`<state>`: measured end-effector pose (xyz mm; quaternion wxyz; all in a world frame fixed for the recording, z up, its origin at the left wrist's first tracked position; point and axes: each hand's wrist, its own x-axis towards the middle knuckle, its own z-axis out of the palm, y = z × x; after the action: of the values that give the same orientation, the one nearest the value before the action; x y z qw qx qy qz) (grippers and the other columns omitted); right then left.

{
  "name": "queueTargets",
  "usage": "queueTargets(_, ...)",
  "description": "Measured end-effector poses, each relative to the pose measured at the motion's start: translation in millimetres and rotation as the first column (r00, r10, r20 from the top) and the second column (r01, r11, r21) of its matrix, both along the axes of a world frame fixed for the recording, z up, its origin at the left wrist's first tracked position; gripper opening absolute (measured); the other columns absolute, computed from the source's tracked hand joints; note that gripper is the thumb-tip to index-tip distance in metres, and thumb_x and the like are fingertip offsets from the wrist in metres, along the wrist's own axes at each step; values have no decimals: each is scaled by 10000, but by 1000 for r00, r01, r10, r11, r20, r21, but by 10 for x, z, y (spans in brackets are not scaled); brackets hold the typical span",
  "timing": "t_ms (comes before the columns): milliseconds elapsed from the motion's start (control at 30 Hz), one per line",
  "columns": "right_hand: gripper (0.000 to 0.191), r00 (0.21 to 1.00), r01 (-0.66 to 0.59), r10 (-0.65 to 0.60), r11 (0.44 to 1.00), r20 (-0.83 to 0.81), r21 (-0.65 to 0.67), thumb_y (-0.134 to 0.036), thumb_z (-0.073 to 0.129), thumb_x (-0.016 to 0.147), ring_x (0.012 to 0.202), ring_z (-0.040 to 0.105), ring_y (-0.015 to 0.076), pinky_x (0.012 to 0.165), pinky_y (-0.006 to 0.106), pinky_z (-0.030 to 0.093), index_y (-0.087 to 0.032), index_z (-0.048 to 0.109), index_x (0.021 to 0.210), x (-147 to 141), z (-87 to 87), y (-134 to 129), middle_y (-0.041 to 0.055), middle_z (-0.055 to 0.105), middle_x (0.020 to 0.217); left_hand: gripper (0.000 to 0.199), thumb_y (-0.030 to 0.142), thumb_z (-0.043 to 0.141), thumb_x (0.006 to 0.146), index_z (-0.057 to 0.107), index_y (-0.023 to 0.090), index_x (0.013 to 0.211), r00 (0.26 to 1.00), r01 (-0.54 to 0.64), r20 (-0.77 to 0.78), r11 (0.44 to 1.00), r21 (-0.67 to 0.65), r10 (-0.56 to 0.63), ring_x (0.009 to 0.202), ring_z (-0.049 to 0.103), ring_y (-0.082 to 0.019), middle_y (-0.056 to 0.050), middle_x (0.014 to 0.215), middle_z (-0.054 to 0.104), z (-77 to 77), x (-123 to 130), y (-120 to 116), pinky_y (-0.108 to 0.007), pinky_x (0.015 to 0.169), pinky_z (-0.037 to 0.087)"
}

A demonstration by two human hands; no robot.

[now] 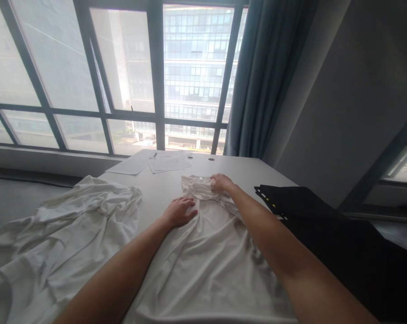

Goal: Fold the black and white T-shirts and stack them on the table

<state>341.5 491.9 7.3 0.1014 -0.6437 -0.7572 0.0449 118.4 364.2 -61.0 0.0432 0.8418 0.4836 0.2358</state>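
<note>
As your left hand (180,211) lies spread, your right hand (221,183) pinches the pale garment (220,256), straightening it, seemingly, and needing even tension next.

Dark-framed glass windows (120,63): bright daylight beyond the right grip (221,182), hazy glare
Cream fabric garment (220,252): soft fold shadows, nearer than the grip
Black fabric pile (338,252): right of it, dim, near-featureless
Picture edges: stretched, leaning lines

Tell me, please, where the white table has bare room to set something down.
The table is bare between the right hand and black cloth, with a strip between the white cloth and cream garment. Nearer the camera, cloth crowds it.
</note>
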Motion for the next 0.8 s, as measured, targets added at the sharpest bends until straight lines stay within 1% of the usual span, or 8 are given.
queueTargets(67,587,999,-4,3,1000,40,25,-319,712,795,1156,604,230,936,257,464,-276,576,1365,19,-88,25,83,580,1376,364,452,547,893,696,244,1152,1000,5,13,1000,5,-5,1263,550,-254,-50,1327,642,3,1,0,-427,1082,425)
queueTargets(133,594,997,-7,4,999,75,38,-387,691,822,1173,591,242,941,287,464,-286,548,1390,19,-165,62,100,566,1386,340,445,549,893,708,249,1122,1000,14,23,1000,13,-14,1239,567,-250,-43,1294,664,6,1,2,-417,1065,442)
queueTargets(267,322,997,-23,26,999,71,-39,-403,668,848,1085,630,219,909,276,468,-235,713,1119,-24,-284,164,93,688,1178,308,434,553,895,715,260,1091,999,28,36,999,24,-29,1215,583,-244,-37,1269,677,8,-3,6,-413,1049,458)
queueTargets(333,256,999,33,-33,999,30,0,-374,639,869,1051,646,220,891,281,475,-204,731,1038,-52,-327,213,111,697,1142,293,426,554,896,716,263,1078,998,32,62,999,25,-33,1202,593,-237,-37,1265,679,7,-7,8,-405,1048,462)
queueTargets(467,264,960,241,-215,961,-180,134,-329,559,908,1028,663,239,850,297,496,-178,718,1053,-73,-356,270,144,702,1108,289,412,547,899,713,261,1082,993,40,110,999,18,-41,1181,608,-229,-35,1246,689,-2,-17,17,-397,1051,461)
queueTargets(600,266,919,342,-302,930,-254,135,-292,548,894,991,676,248,796,293,510,-158,719,1048,-55,-272,226,160,710,1074,278,415,583,872,716,265,1065,995,45,85,999,18,-46,1178,605,-238,-30,1240,691,-9,-20,18,-395,1040,467)
queueTargets(700,277,951,279,-247,945,-187,173,-322,573,884,981,677,245,801,289,501,-164,718,1060,-99,-169,96,149,717,1062,272,404,583,872,720,256,1056,996,42,76,999,26,-44,1167,606,-242,-37,1225,697,1,-14,8,-400,1031,470)
queueTargets(800,334,995,85,-78,987,-53,133,-483,594,874,968,676,243,828,294,489,-193,744,943,-229,-99,-95,119,732,1006,266,405,580,872,723,264,1047,996,46,71,999,23,-48,1163,604,-241,-37,1208,703,11,-8,3,-407,1035,465)
